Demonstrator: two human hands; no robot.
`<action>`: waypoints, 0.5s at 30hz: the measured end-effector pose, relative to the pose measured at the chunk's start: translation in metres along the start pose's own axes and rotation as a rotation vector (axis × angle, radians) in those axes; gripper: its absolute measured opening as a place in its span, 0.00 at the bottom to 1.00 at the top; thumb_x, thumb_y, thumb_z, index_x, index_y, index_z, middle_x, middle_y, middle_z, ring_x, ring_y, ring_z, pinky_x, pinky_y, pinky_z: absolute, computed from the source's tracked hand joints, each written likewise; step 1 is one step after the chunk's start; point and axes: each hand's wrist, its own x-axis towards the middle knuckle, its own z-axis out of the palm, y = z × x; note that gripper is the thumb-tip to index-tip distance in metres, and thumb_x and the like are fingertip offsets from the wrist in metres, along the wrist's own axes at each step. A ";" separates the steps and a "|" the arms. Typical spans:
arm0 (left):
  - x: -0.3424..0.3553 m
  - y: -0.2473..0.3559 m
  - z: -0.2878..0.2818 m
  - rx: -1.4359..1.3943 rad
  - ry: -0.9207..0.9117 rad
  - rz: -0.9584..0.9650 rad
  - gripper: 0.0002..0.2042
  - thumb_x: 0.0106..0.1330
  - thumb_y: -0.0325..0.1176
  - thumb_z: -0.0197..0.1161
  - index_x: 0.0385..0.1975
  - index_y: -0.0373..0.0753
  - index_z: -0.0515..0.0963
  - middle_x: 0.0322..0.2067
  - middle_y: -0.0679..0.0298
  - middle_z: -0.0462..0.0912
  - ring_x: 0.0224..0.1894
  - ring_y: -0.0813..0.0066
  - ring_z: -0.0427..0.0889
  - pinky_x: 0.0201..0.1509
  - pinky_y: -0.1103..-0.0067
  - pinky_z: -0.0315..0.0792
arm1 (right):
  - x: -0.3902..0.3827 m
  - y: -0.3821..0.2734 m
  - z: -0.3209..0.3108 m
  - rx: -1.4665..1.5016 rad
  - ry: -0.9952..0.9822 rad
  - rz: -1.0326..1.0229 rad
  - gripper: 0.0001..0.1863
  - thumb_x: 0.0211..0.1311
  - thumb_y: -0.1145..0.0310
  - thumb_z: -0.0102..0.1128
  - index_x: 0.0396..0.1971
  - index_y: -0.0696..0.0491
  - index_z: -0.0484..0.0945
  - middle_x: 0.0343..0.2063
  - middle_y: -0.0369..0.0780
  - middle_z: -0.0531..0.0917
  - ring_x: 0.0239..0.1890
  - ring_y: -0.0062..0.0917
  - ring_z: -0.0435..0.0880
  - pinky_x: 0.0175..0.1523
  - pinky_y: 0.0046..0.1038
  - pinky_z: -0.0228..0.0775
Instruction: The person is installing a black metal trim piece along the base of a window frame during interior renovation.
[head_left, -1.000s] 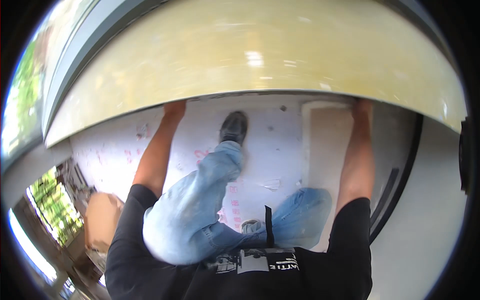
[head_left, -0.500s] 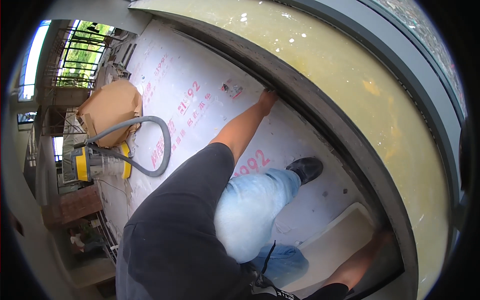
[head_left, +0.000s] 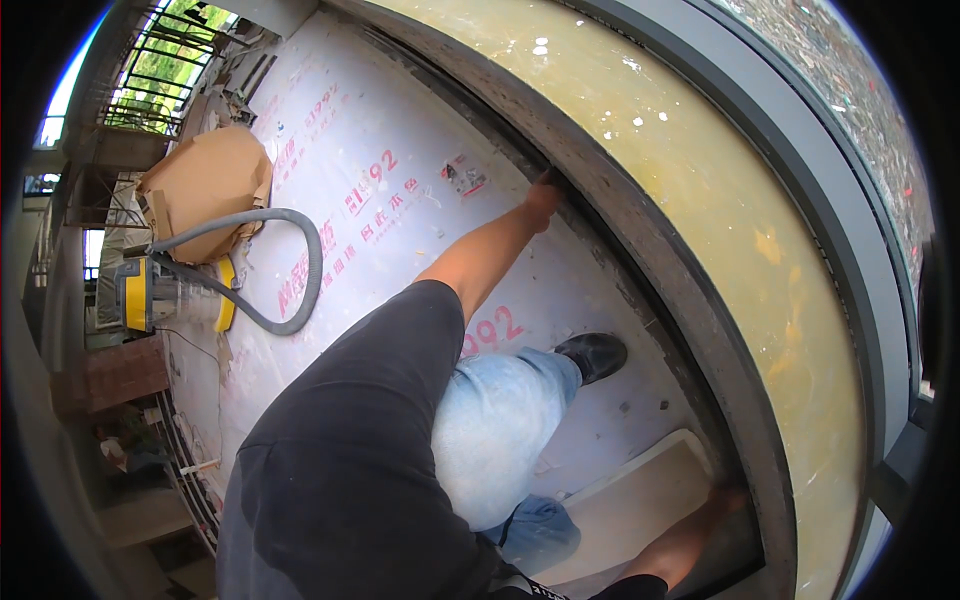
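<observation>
My left hand (head_left: 545, 195) reaches out to a long dark strip (head_left: 640, 290) that runs along the foot of the yellow-stained ledge. Its fingers look curled at the strip's edge, and their tips are partly hidden. At the strip's near right end is my right hand (head_left: 728, 498), dim and blurred in shadow, so its fingers cannot be made out. Beside my right forearm a pale, flat board (head_left: 640, 500) with a rounded corner lies on the floor. My bent knee in light blue jeans (head_left: 500, 420) sits between my arms.
The yellow-stained ledge (head_left: 690, 150) curves along the right, backed by a grey frame (head_left: 770, 130). Printed white sheeting (head_left: 400, 150) covers the floor. At left stand a yellow-and-grey vacuum cleaner (head_left: 140, 295), its looped grey hose (head_left: 315, 270) and a brown cardboard piece (head_left: 210, 185).
The view has shifted, so the vacuum cleaner, ledge and strip appear farther left. Both hands stay at the dark strip, with no clear change in their hold.
</observation>
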 end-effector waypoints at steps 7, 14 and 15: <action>-0.006 0.065 0.031 1.161 -0.321 0.010 0.29 0.60 0.38 0.62 0.64 0.41 0.74 0.69 0.55 0.69 0.76 0.57 0.58 0.80 0.60 0.44 | 0.007 0.051 0.053 0.012 -0.100 0.151 0.30 0.65 0.60 0.58 0.63 0.59 0.71 0.64 0.52 0.73 0.66 0.42 0.73 0.72 0.38 0.64; 0.002 0.027 0.060 0.944 -0.387 -0.036 0.26 0.56 0.30 0.67 0.59 0.49 0.78 0.64 0.61 0.76 0.72 0.60 0.65 0.78 0.64 0.50 | 0.053 0.135 0.079 0.062 -0.101 0.037 0.31 0.58 0.68 0.64 0.63 0.59 0.72 0.64 0.53 0.73 0.67 0.42 0.72 0.73 0.37 0.63; 0.006 0.027 0.075 0.904 -0.364 -0.028 0.25 0.57 0.30 0.67 0.58 0.51 0.79 0.63 0.63 0.76 0.71 0.62 0.66 0.77 0.66 0.52 | 0.046 0.176 0.050 0.451 -0.202 -0.025 0.32 0.57 0.69 0.65 0.63 0.59 0.72 0.64 0.53 0.73 0.67 0.42 0.72 0.73 0.37 0.62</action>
